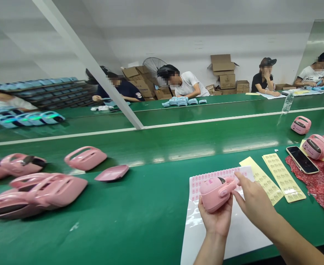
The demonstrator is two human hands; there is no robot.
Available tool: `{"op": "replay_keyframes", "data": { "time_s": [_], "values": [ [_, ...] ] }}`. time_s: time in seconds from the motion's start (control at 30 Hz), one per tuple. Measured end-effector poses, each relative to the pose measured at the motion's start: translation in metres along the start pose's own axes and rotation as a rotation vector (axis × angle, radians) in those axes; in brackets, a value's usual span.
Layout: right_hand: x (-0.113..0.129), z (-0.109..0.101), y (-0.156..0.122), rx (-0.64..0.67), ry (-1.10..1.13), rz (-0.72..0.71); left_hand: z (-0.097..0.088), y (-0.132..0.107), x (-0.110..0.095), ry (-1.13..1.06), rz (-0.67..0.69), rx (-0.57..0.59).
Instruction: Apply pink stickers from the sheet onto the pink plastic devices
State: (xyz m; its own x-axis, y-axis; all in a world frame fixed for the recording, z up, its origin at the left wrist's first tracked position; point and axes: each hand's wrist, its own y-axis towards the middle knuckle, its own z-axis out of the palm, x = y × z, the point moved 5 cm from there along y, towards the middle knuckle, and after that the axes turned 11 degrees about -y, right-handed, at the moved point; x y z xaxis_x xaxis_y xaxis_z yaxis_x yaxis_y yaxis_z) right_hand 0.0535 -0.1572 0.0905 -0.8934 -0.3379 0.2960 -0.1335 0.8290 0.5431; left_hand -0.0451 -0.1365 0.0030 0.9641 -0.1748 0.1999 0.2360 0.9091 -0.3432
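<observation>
My left hand (217,217) grips a small pink plastic device (215,191) from below, holding it over a white sticker sheet (233,228) with rows of small pink stickers (206,178). My right hand (251,198) is at the device's right end, its fingertips pinched against the protruding pink part; whether a sticker is between them is too small to see. Both hands are above the green table (139,206), near its front edge.
Pink shells (86,157) and a flat pink cover (111,173) lie at left. Yellow sticker strips (283,176), a phone (302,159), red bubble wrap (321,187) and finished pink devices (316,146) sit at right. A water bottle (287,103) and several seated people are across the belt.
</observation>
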Motion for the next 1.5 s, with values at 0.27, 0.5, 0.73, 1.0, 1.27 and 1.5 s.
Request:
{"op": "replay_keyframes", "data": {
  "time_s": [0.27,0.5,0.73,1.0,1.27,1.5],
  "values": [
    [0.017,0.012,-0.015,0.010,0.092,-0.236,0.006,-0.004,0.001,-0.043,-0.039,-0.017],
    [-0.007,0.010,-0.016,0.084,0.340,-0.075,-0.001,-0.001,-0.007,0.012,-0.067,0.043],
    [-0.045,-0.010,0.002,0.118,0.667,0.222,0.004,-0.004,-0.010,0.128,-0.169,0.195],
    [0.009,0.003,-0.011,-0.072,0.325,-0.199,-0.003,-0.005,-0.007,0.082,-0.117,0.079],
    [0.013,0.009,-0.010,-0.131,0.153,-0.227,-0.001,-0.012,-0.002,0.059,-0.094,0.075],
    [0.011,0.007,-0.004,-0.139,0.180,-0.252,0.007,-0.017,0.002,0.036,-0.019,-0.081]
  ]
}}
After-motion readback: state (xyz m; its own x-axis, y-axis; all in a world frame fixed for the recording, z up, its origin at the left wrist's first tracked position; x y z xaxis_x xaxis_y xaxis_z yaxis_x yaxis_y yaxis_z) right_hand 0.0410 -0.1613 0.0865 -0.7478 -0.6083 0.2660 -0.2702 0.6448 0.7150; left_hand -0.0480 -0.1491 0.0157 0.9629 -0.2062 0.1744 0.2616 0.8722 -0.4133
